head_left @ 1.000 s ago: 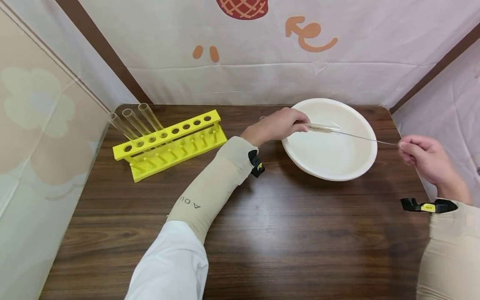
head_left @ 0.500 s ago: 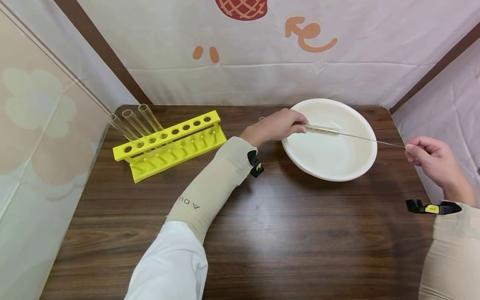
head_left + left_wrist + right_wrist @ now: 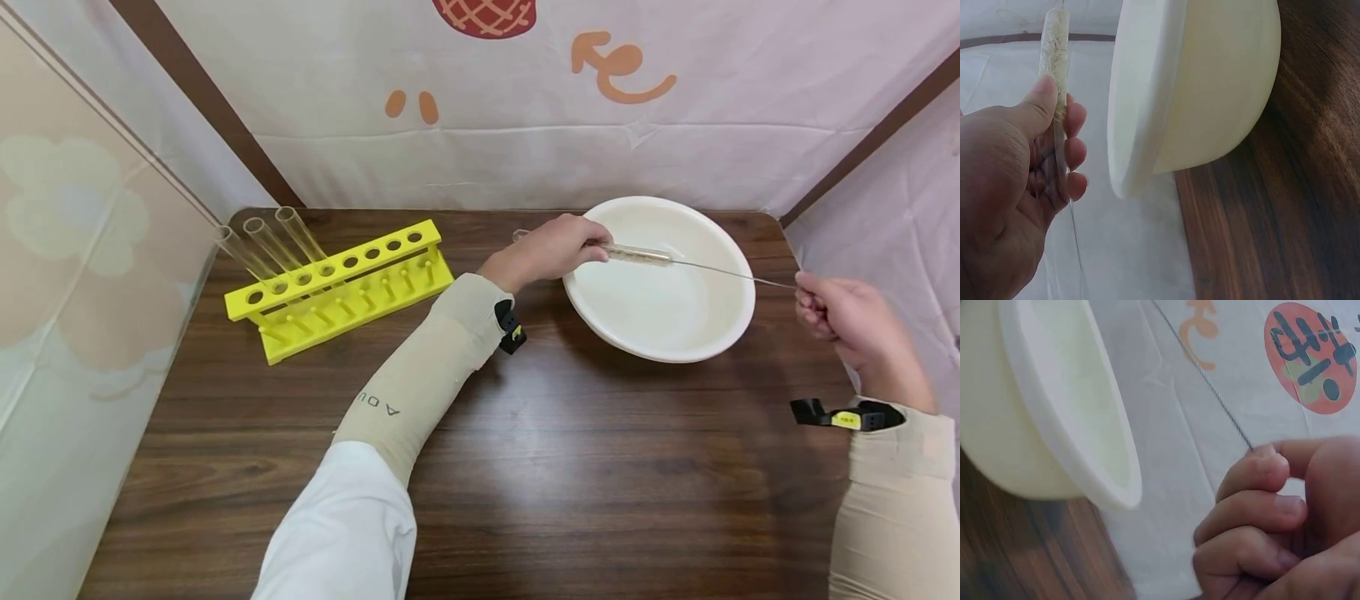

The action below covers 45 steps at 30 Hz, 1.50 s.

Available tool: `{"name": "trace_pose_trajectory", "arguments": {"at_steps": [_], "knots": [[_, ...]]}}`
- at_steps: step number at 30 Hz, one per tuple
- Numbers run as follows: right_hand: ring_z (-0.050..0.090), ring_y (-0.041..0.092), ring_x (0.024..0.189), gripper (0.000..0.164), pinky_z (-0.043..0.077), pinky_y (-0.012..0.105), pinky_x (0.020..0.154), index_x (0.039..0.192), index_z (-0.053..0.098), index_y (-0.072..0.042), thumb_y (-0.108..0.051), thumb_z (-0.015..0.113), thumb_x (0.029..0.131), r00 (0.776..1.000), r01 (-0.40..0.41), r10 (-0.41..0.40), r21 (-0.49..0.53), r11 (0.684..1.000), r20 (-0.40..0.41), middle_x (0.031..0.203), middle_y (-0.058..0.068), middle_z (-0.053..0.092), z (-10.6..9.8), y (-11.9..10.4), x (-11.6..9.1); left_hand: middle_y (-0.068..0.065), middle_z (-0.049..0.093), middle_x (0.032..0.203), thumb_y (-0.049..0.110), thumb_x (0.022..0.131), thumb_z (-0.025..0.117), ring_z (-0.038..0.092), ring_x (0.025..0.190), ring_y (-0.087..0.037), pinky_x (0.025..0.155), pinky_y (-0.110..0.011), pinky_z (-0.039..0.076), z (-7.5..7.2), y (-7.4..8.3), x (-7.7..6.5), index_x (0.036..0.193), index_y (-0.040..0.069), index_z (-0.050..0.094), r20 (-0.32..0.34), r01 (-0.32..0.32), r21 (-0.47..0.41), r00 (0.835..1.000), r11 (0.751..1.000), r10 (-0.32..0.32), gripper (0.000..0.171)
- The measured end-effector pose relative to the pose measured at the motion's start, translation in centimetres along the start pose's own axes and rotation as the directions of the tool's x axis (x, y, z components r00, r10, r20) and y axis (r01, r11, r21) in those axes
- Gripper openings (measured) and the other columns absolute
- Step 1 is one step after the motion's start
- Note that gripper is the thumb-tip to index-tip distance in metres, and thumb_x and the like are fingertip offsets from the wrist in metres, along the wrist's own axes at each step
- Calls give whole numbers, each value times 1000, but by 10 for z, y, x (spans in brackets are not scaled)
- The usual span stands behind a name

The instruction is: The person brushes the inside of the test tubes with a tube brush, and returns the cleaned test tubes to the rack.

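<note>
A clear glass test tube (image 3: 637, 255) lies nearly level above the white basin (image 3: 652, 312), gripped by my left hand (image 3: 555, 248). Pale bristles of a test tube brush (image 3: 1055, 50) fill the part of the tube beyond my thumb. The brush's thin twisted wire (image 3: 712, 268) leaves the tube mouth and runs right, over the basin's rim. Its far end is pinched between thumb and forefinger of my right hand (image 3: 855, 321), whose other fingers are curled, as the right wrist view shows. My left palm and fingers hide the middle of the tube.
A yellow test tube rack (image 3: 330, 267) stands at the left of the dark wooden table (image 3: 585, 475), with 3 clear tubes (image 3: 272, 242) leaning in its holes. A printed cloth (image 3: 480, 167) hangs behind the table.
My right hand moved slightly right with the brush wire, then came back left and turned a little. My left hand stays in place, and the tube's tilt shifts slightly.
</note>
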State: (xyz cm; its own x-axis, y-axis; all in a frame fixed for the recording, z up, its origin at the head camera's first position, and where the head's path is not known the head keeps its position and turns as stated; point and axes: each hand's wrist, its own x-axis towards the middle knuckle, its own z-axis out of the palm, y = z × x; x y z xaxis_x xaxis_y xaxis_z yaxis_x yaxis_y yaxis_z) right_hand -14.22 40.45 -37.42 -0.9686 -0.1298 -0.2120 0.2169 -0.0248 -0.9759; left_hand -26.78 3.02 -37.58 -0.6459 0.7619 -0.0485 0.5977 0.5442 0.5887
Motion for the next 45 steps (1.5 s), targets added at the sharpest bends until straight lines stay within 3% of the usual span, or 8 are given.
{"name": "trace_pose_trajectory", "arguments": {"at_steps": [2, 5, 10, 17, 24, 28, 39, 45], "knots": [[8, 16, 48, 48, 3, 27, 42, 67, 33, -4, -14, 24, 113, 980, -76, 47, 148, 986, 194, 56, 3, 21, -2, 2, 3, 2, 66, 120, 28, 105, 57, 56, 103, -11, 92, -23, 43, 0, 1, 0, 127, 12, 67, 2, 6, 8, 1000, 1000, -6, 28], [2, 15, 49, 44, 0, 26, 44, 70, 17, -5, -13, 9, 113, 877, -230, 46, 335, 913, 478, 62, 4, 8, -4, 4, 9, 2, 66, 123, 29, 104, 58, 57, 105, -11, 94, -23, 43, -1, 0, 0, 129, 13, 66, 1, 12, 27, 1000, 1000, -12, 30], [6, 13, 50, 44, 5, 24, 48, 68, 8, -9, -11, 22, 110, 770, -405, -21, 515, 755, 637, 63, 0, 10, -1, 5, 16, 4, 65, 124, 31, 104, 58, 57, 106, -10, 94, -22, 42, -4, -2, 0, 130, 15, 66, -3, 31, 58, 1000, 998, -31, 31], [5, 11, 50, 40, 4, 22, 48, 68, 7, -11, -3, 31, 99, 820, -375, -53, 605, 702, 570, 62, -2, 8, 3, 4, 17, 6, 65, 120, 32, 104, 57, 56, 105, -10, 93, -22, 42, -9, -1, -3, 129, 17, 66, -3, 64, 70, 998, 995, -64, 31], [4, 16, 50, 40, 2, 25, 45, 72, 21, -3, -2, 1, 107, 897, -84, -103, 393, 916, 430, 64, 4, 8, -7, 11, 13, 4, 66, 122, 31, 105, 56, 56, 104, -11, 93, -24, 43, -9, -3, -4, 129, 16, 66, 4, 66, 58, 998, 996, -67, 31], [5, 17, 50, 44, 1, 25, 43, 73, 26, -1, 0, -2, 106, 910, 21, -138, 291, 956, 390, 66, 6, 13, -14, 13, 9, 4, 66, 121, 29, 105, 57, 56, 102, -11, 92, -25, 43, -8, -7, -6, 125, 15, 68, -1, 69, 42, 998, 997, -69, 27], [18, 16, 56, 35, 1, 22, 48, 88, 59, 5, 8, 30, 107, 978, 161, -195, 320, 934, 79, 76, 12, 68, -22, 17, -6, 0, 66, 117, 25, 105, 58, 55, 98, -14, 89, -26, 43, -10, -11, -9, 124, 10, 69, -11, 35, 33, 999, 999, -35, 26], [45, 12, 52, 18, 11, 25, 48, 91, 56, 4, 7, 44, 104, 954, 300, -286, 293, 908, -91, 79, 14, 74, -19, 19, -9, 0, 66, 113, 24, 105, 57, 53, 94, -14, 85, -26, 42, -10, -13, -10, 119, 11, 69, -8, 33, 19, 999, 999, -33, 22]]}}
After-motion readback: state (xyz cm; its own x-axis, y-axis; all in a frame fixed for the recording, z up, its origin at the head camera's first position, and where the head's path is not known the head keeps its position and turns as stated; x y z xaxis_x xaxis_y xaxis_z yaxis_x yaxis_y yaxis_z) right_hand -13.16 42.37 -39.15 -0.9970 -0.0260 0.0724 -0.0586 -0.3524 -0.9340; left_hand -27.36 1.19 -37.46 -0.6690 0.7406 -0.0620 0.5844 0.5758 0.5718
